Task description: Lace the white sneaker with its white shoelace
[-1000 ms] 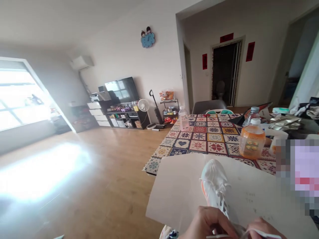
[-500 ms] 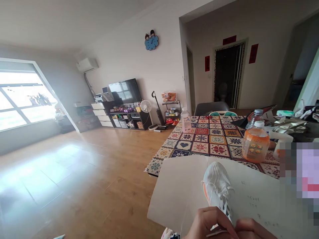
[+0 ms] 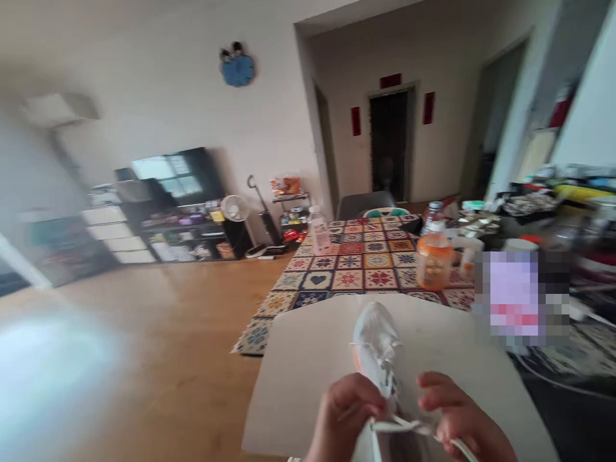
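One shoe (image 3: 374,337), white, toe beyond left hand (image 3: 347,405) and right hand (image 3: 461,414)

Between the left grip (image 3: 349,404) and right grip (image 3: 464,414), flat, matt cloth is shown in the lace (image 3: 402,425). Just beyond, the shoe (image 3: 373,337) is faced in matt, cloth-like material, its weave blurred. Below the grips, the sheet (image 3: 298,359) is seen as smooth, matt paper or card. Farther ahead, the jar (image 3: 434,268) and bottle (image 3: 320,236) are made of smooth, see-through plastic. Left of both grips, the wood-look floor (image 3: 183,321) is glazed with gloss.
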`<state>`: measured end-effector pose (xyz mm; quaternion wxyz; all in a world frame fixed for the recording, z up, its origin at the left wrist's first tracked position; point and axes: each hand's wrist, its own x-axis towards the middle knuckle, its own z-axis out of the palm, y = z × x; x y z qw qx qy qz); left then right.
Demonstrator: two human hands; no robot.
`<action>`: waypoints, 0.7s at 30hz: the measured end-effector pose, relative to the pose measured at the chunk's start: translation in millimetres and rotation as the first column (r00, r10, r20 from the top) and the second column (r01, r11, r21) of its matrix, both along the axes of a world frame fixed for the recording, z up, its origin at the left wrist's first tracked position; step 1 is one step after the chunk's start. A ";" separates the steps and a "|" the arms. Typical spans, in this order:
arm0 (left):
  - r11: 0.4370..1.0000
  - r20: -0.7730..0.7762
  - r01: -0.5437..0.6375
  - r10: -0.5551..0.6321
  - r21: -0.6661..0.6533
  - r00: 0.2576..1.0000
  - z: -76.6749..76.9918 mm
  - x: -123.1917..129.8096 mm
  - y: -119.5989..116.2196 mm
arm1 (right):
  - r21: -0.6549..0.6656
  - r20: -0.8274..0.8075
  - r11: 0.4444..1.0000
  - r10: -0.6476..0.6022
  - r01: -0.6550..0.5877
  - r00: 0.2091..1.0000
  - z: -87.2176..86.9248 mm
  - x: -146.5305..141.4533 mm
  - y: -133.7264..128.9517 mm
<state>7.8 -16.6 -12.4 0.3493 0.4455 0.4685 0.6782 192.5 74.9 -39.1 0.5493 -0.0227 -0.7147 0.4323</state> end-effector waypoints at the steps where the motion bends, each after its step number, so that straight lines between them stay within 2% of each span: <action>1: 0.999 0.120 -0.043 0.042 0.008 0.992 -1.3 -6.4 0.4 | -0.149 -0.064 0.987 0.054 -0.063 0.997 3.8 -2.4 0.9; 2: 0.998 0.264 -0.067 0.067 -0.009 0.962 -1.8 -13.9 1.5 | -0.285 -0.155 0.949 0.095 -0.136 0.983 7.4 -4.5 2.8; 4: 0.997 0.512 -0.066 0.073 -0.031 0.856 -0.2 -30.6 5.0 | -0.478 -0.295 0.803 0.235 -0.355 0.926 13.1 -6.5 9.9; 6: 0.999 0.605 -0.012 0.034 -0.039 0.796 3.6 -47.0 7.4 | -0.549 -0.342 0.703 0.305 -0.452 0.889 15.9 -3.8 19.8; 7: 0.999 0.602 0.013 0.016 -0.043 0.798 5.5 -54.3 7.3 | -0.560 -0.326 0.687 0.332 -0.463 0.885 16.0 -0.7 25.1; 11: 0.988 0.458 0.126 -0.069 -0.094 0.886 5.0 -76.2 -1.5 | -0.557 -0.119 0.710 0.445 -0.431 0.888 10.3 12.5 43.6; 13: 0.957 0.300 0.233 -0.173 -0.174 0.938 0.2 -81.6 -6.7 | -0.545 0.014 0.729 0.501 -0.413 0.865 7.6 14.5 47.9; 15: 0.908 0.090 0.315 -0.302 -0.277 0.949 -4.3 -82.4 -8.8 | -0.512 0.161 0.777 0.504 -0.365 0.849 7.6 12.9 47.2; 17: 0.864 -0.144 0.284 -0.371 -0.415 0.917 -6.4 -78.7 -7.4 | -0.468 0.274 0.829 0.465 -0.306 0.842 11.1 9.8 42.2; 19: 0.818 -0.344 0.175 -0.412 -0.549 0.844 -6.0 -72.3 -3.7 | -0.413 0.402 0.888 0.379 -0.205 0.833 17.0 7.5 35.0; 21: 0.767 -0.439 0.108 -0.469 -0.632 0.766 -4.5 -66.2 0.0 | -0.327 0.586 0.943 0.247 -0.053 0.772 23.7 7.0 27.9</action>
